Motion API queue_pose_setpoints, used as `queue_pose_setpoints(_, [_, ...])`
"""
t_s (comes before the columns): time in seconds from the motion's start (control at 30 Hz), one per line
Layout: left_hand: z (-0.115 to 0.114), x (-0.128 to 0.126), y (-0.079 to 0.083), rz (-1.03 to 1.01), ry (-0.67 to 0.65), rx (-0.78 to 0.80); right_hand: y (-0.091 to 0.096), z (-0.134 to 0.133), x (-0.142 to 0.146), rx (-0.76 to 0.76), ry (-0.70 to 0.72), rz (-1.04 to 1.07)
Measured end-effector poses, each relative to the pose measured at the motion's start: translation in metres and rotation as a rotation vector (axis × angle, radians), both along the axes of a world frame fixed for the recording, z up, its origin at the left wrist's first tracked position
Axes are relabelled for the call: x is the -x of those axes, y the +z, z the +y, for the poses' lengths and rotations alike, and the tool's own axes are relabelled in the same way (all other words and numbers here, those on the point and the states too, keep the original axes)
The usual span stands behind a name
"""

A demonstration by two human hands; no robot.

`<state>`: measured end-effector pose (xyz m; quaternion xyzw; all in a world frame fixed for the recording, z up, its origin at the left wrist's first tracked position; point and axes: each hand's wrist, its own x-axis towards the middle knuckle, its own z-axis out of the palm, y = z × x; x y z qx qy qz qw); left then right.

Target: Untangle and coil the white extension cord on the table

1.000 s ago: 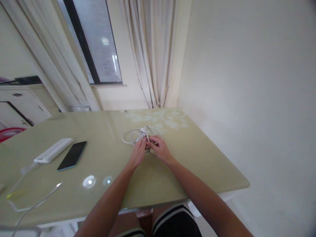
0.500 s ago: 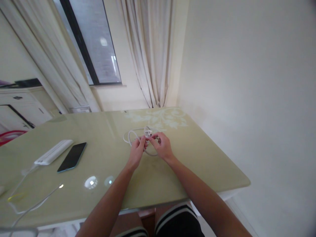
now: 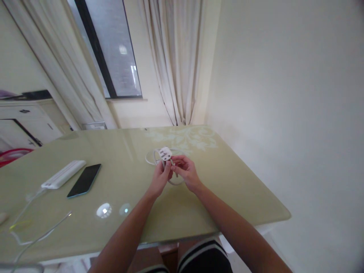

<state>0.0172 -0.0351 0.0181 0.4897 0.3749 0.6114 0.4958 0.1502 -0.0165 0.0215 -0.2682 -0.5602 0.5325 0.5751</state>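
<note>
A white plug (image 3: pixel 165 152) with dark marks on its face is held upright over the table, its light cable (image 3: pixel 175 183) looped around and below it. My left hand (image 3: pixel 161 175) is closed with thumb and fingers at the plug's lower end, where the cable gathers. Just to the right, my right hand (image 3: pixel 186 171) is closed in a pinch on the cable close to the plug. My fingers partly hide where the cable meets the plug.
On the left of the glossy table (image 3: pixel 233 189) lie a white power strip (image 3: pixel 64 174), a black phone (image 3: pixel 84 181) and a thin white charging cable (image 3: pixel 42 237). A wall (image 3: pixel 284 113) runs along the right side. Curtains (image 3: pixel 176 60) hang behind.
The plug has tilted and turned, so more of its broad face shows. My right hand's fingers have shifted down slightly along the cable. The view has moved a little.
</note>
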Motion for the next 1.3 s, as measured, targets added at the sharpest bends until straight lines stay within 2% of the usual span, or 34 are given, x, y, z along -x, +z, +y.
queue_pose_setpoints(0.13, [-0.001,0.001,-0.006,0.025,-0.010,0.026,-0.004,-0.001,0.005,0.008,-0.045,0.075])
queue_pose_setpoints(0.23, [0.000,0.001,-0.009,0.055,-0.049,-0.023,-0.005,0.000,0.005,0.000,-0.151,0.057])
queue_pose_setpoints(0.4, [-0.003,-0.002,-0.001,0.291,-0.023,-0.155,-0.002,-0.001,0.001,0.012,-0.272,0.029])
queue_pose_setpoints(0.57, [-0.006,-0.003,0.004,0.407,0.032,-0.199,-0.003,0.005,-0.004,-0.107,-0.314,-0.065])
queue_pose_setpoints(0.7, [-0.004,-0.003,0.009,0.273,0.133,-0.173,-0.011,0.009,-0.002,-0.165,-0.220,-0.157])
queue_pose_setpoints(0.77, [-0.003,-0.002,0.020,0.073,0.114,-0.147,-0.013,0.007,-0.001,-0.264,-0.095,-0.265])
queue_pose_setpoints(0.83, [-0.003,0.002,0.038,-0.184,0.056,-0.127,-0.012,0.002,0.001,-0.402,-0.018,-0.387])
queue_pose_setpoints(0.93, [-0.005,0.016,0.071,-0.517,-0.064,-0.116,-0.005,-0.008,0.003,-0.649,-0.095,-0.495])
queue_pose_setpoints(1.03, [-0.010,0.037,0.100,-0.702,-0.215,-0.083,-0.003,-0.011,0.002,-0.910,-0.227,-0.587])
queue_pose_setpoints(1.13, [-0.017,0.068,0.120,-0.687,-0.345,0.010,-0.008,-0.001,-0.008,-0.973,-0.377,-0.661])
queue_pose_setpoints(1.2, [-0.025,0.094,0.128,-0.524,-0.457,0.111,-0.011,0.013,-0.019,-0.909,-0.490,-0.754])
queue_pose_setpoints(1.3, [-0.039,0.133,0.132,-0.194,-0.605,0.289,-0.011,0.032,-0.038,-0.709,-0.653,-0.963])
